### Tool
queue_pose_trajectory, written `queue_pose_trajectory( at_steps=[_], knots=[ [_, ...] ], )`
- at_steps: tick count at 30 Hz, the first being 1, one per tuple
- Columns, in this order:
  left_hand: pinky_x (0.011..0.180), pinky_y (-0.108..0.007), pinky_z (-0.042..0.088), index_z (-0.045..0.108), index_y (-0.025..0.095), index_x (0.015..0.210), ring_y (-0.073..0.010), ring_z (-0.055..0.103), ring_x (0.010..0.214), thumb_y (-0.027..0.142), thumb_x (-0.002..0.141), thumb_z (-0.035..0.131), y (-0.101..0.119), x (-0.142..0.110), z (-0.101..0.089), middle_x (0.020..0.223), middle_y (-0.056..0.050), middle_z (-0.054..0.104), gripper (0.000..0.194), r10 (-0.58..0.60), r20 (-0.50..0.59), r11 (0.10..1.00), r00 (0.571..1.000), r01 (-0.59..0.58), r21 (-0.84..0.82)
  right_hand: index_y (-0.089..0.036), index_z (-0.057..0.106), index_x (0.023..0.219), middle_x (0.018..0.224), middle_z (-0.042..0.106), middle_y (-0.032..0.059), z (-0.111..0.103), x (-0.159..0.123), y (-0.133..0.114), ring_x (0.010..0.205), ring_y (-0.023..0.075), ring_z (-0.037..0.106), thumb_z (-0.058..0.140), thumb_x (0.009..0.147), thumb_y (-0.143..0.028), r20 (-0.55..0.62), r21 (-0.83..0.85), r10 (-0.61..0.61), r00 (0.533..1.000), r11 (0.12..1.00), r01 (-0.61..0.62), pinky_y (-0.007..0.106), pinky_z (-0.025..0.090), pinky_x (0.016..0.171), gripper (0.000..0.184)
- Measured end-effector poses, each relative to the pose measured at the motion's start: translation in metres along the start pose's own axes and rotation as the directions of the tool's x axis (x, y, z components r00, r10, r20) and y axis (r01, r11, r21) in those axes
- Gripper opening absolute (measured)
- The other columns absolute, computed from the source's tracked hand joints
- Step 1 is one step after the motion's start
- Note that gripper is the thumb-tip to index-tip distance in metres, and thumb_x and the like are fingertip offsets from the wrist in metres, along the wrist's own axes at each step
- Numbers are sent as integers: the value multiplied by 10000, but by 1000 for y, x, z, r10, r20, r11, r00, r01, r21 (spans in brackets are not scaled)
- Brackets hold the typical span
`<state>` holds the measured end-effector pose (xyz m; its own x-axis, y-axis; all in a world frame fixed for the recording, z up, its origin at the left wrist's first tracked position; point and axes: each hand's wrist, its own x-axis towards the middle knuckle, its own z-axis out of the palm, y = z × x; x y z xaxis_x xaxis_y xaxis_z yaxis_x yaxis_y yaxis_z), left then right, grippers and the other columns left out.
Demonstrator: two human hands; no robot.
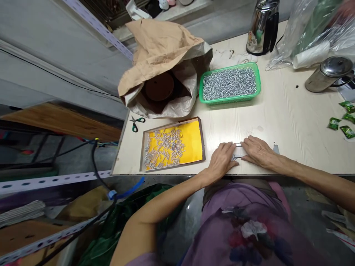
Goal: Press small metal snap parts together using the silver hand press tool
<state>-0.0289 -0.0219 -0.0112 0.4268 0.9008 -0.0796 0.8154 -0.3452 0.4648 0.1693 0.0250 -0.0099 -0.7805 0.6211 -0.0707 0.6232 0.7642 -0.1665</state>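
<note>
My left hand (222,159) and my right hand (256,151) rest palm-down close together at the near edge of the pale table (291,122). Both press on a small metal piece (237,151) that shows between the fingertips; what it is I cannot make out. The fingers of both hands are bent onto it. To the left of my hands lies a shallow yellow-bottomed tray (191,142) with several small silver screws scattered over its left half. A green plastic basket (230,85) heaped with the same silver screws stands further back.
A big brown paper sack (161,55) lies open behind the tray. Green-handled scissors (135,122) lie at the table's left edge. At the back right stand a steel kettle (263,26), a steel pot (328,74), plastic bags and green wrapped sweets (344,120).
</note>
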Motion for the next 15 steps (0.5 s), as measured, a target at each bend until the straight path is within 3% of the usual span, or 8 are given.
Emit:
queue_pose_trajectory(
  at_steps=[3, 6, 8, 15],
  knots=[
    [1028, -467, 437, 401, 159, 1347, -297, 490, 1216, 249, 780, 733, -2, 19, 6, 1342, -156, 517, 663, 143, 81, 989, 986, -144, 8, -112, 580, 1073, 982, 613, 132, 0, -3, 1, 905, 273, 515, 744, 758, -372, -5, 29, 27, 1000, 999, -27, 362, 420, 739, 440],
    [977, -476, 462, 323, 159, 1391, -294, 515, 1150, 280, 806, 704, -3, 28, 6, 1292, -152, 528, 708, 166, 144, 985, 976, -172, 25, -113, 554, 1162, 1043, 614, 141, -1, -9, 4, 922, 295, 517, 809, 669, -427, 3, 30, 71, 997, 997, -71, 375, 427, 731, 638],
    [933, -463, 477, 325, 135, 1384, -293, 515, 1116, 303, 817, 694, 0, 31, 2, 1248, -154, 539, 698, 154, 184, 983, 971, -168, 66, -95, 557, 1173, 1033, 617, 147, -2, -13, 6, 916, 297, 522, 818, 662, -423, 13, 14, 105, 994, 994, -105, 374, 423, 726, 661],
    [812, -367, 479, 567, 153, 1106, -247, 512, 1018, 294, 908, 585, 19, 35, -8, 1030, -92, 594, 244, 92, 318, 969, 944, -158, 188, -137, 629, 925, 823, 603, 77, 11, -22, 1, 803, 218, 522, 647, 857, -226, -75, 52, 39, 996, 998, -35, 317, 361, 681, 113]
  ],
)
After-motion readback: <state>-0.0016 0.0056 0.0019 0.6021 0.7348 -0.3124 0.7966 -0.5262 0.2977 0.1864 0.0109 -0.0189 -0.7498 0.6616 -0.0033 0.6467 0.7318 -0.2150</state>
